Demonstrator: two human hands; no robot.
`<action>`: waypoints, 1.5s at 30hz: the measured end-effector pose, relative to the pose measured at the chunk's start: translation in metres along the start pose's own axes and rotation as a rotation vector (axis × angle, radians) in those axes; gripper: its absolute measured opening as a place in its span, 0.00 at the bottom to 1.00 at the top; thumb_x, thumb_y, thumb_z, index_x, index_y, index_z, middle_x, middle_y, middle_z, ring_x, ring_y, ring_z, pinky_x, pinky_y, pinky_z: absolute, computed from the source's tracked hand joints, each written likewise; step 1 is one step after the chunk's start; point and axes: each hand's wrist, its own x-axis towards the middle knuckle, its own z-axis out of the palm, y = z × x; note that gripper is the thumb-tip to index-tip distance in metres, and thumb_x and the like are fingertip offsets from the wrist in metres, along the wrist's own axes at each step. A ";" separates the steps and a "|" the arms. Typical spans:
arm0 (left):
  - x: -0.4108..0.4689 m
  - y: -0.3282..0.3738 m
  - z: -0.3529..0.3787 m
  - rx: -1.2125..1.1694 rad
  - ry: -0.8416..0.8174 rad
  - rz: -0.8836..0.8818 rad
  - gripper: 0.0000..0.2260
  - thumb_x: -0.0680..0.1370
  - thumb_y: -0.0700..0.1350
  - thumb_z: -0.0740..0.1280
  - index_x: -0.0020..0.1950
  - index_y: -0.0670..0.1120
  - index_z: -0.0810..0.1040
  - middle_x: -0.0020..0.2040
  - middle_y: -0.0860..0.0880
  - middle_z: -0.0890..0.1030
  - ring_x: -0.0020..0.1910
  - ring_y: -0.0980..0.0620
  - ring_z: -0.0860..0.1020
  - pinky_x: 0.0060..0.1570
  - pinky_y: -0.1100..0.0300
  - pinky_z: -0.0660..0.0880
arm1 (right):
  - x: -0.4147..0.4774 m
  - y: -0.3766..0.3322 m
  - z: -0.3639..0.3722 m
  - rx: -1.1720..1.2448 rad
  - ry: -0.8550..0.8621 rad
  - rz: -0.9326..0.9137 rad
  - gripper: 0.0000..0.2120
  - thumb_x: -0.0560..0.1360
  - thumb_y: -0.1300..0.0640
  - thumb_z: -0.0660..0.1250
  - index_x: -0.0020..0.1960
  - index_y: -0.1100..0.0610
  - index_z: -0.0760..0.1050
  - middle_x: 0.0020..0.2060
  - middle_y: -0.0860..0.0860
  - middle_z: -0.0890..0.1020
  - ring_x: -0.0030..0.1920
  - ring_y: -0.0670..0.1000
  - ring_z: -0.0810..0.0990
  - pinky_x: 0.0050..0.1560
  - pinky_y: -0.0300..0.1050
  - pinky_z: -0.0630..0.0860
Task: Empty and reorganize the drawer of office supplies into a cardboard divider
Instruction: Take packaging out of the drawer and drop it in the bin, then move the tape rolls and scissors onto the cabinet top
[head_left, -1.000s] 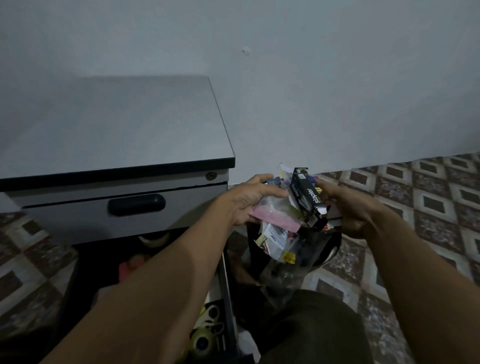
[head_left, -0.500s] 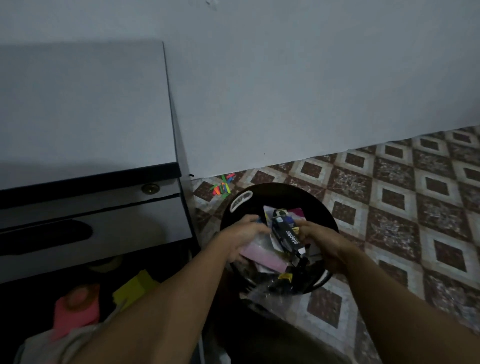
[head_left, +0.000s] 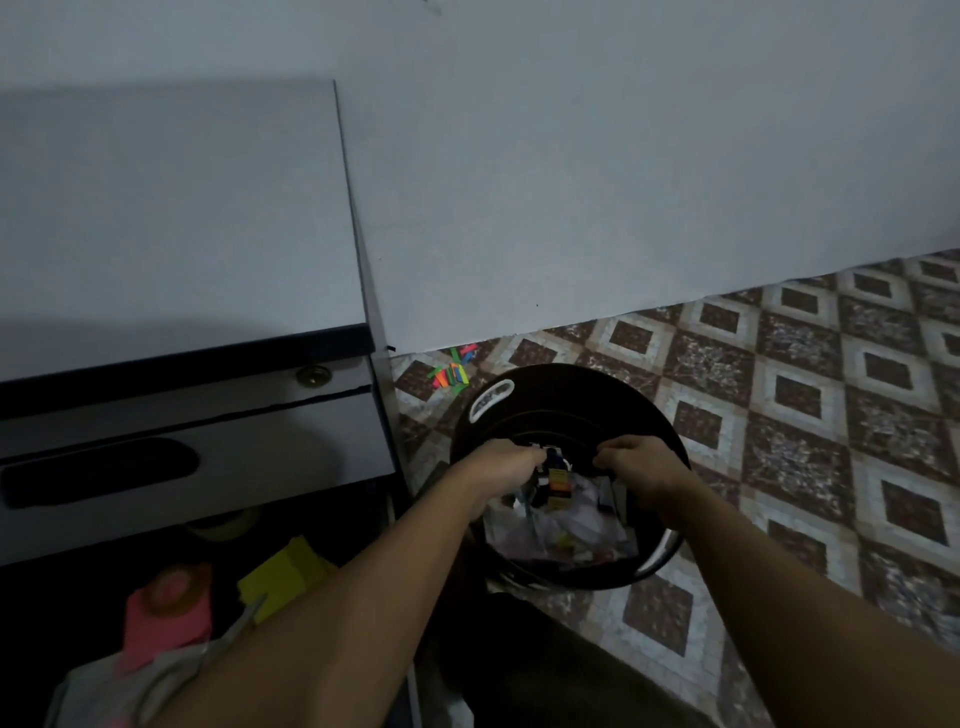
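A dim corner of a home or a small office; which of the two cannot be told. A grey desk (head_left: 171, 218) with a black edge stands against a plain white wall (head_left: 623, 156), with a keyhole lock (head_left: 313, 375) above its shut drawer (head_left: 249, 452). Beneath, an open drawer (head_left: 78, 597) holds a yellow note pad (head_left: 283, 577), a pink roll (head_left: 166, 608) and a tape roll (head_left: 223, 525). On the brown-and-white patterned tile floor (head_left: 800, 395) stand a round black bin (head_left: 561, 376) holding packets (head_left: 557, 480) and paper, and bright scraps (head_left: 451, 374) lie by the wall
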 end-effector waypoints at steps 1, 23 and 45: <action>-0.007 0.000 -0.003 -0.003 0.004 0.010 0.28 0.84 0.56 0.59 0.79 0.43 0.60 0.78 0.45 0.63 0.74 0.43 0.65 0.67 0.52 0.66 | -0.004 -0.003 -0.001 -0.011 -0.004 -0.017 0.10 0.80 0.61 0.64 0.59 0.61 0.79 0.51 0.56 0.77 0.50 0.56 0.77 0.51 0.55 0.75; -0.238 -0.168 -0.145 -0.159 0.367 0.230 0.07 0.81 0.49 0.66 0.45 0.48 0.77 0.44 0.47 0.78 0.46 0.49 0.77 0.41 0.57 0.70 | -0.163 -0.117 0.121 -0.080 -0.255 -0.362 0.06 0.76 0.64 0.64 0.44 0.61 0.80 0.42 0.61 0.83 0.37 0.56 0.80 0.33 0.44 0.71; -0.186 -0.314 -0.136 -0.018 0.607 0.037 0.27 0.75 0.45 0.72 0.74 0.46 0.71 0.67 0.45 0.76 0.58 0.48 0.78 0.55 0.59 0.75 | -0.185 -0.034 0.278 -0.489 -0.324 -0.549 0.23 0.73 0.53 0.71 0.68 0.52 0.74 0.64 0.51 0.78 0.63 0.53 0.77 0.59 0.45 0.75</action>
